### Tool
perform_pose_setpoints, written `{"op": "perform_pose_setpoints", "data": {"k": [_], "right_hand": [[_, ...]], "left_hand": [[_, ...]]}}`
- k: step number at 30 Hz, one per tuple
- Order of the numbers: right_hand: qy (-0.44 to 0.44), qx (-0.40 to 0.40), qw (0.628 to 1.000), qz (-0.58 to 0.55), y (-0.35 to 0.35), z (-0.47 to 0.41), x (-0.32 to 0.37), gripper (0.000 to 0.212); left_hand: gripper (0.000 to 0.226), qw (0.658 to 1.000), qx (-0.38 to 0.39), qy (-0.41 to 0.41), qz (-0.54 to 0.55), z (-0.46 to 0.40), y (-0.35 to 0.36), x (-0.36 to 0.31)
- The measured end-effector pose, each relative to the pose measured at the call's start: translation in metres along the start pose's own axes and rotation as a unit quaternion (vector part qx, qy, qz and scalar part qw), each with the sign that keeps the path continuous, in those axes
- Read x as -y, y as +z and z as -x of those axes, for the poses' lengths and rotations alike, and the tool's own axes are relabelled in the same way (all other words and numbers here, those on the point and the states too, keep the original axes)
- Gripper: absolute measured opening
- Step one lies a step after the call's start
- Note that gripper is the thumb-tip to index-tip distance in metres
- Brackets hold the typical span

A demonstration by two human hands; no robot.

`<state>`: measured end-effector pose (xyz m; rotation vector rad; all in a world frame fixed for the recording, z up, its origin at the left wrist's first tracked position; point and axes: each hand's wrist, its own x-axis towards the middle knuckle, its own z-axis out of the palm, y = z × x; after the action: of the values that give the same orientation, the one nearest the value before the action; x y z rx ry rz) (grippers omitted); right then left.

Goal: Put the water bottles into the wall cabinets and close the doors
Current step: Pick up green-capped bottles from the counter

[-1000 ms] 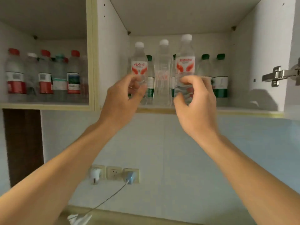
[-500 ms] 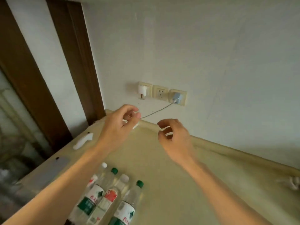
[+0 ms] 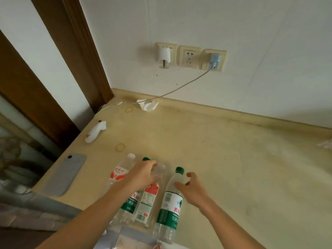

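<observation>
The view has dropped from the open wall cabinets to the beige desk, so the last pair of bottles is shelved and another pickup begins. Four water bottles stand grouped at the desk's near edge, well in front of the wall sockets. The left hand has come down over the red-label bottle, fingers curling round its shoulder. The right hand, fingers spread and holding nothing, reaches just beside the green-cap bottle. The cabinet doors are not yet closed.
</observation>
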<state>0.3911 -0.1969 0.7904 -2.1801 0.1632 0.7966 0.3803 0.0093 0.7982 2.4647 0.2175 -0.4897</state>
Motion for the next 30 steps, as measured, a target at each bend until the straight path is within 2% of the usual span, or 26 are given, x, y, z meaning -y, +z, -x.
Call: {"op": "perform_pose_setpoints", "data": {"k": [3,9,12,18,22,26,30], "right_hand": [[0.037,-0.013,0.998,-0.054,0.018,-0.007,-0.003,0.084],[0.058,-0.064,0.991,-0.099,0.026,-0.019,0.004,0.082],[0.064,-0.068,0.986,-0.137,0.025,-0.022,0.002,0.073],[0.068,-0.094,0.958,-0.261,0.000,-0.017,-0.014,0.049],[-0.001,-0.124,0.954,-0.274,-0.038,-0.002,-0.010,0.060],[-0.142,-0.204,0.945,-0.213,-0.071,0.018,0.001,0.047],[-0.243,-0.255,0.922,-0.161,-0.087,0.029,0.002,0.048]], "left_hand": [[0.061,0.999,-0.015,0.001,-0.035,-0.013,0.008,-0.002],[0.047,0.997,-0.007,-0.048,-0.063,-0.037,0.021,-0.016],[0.048,0.998,0.011,-0.055,-0.006,-0.046,0.024,-0.021],[0.052,0.994,0.014,0.007,0.111,-0.040,0.005,-0.030],[0.051,0.977,-0.031,0.081,0.194,-0.034,-0.025,-0.047],[0.054,0.958,-0.086,0.156,0.224,-0.023,-0.035,-0.068],[0.048,0.941,-0.145,0.203,0.230,-0.011,-0.027,-0.088]]}}
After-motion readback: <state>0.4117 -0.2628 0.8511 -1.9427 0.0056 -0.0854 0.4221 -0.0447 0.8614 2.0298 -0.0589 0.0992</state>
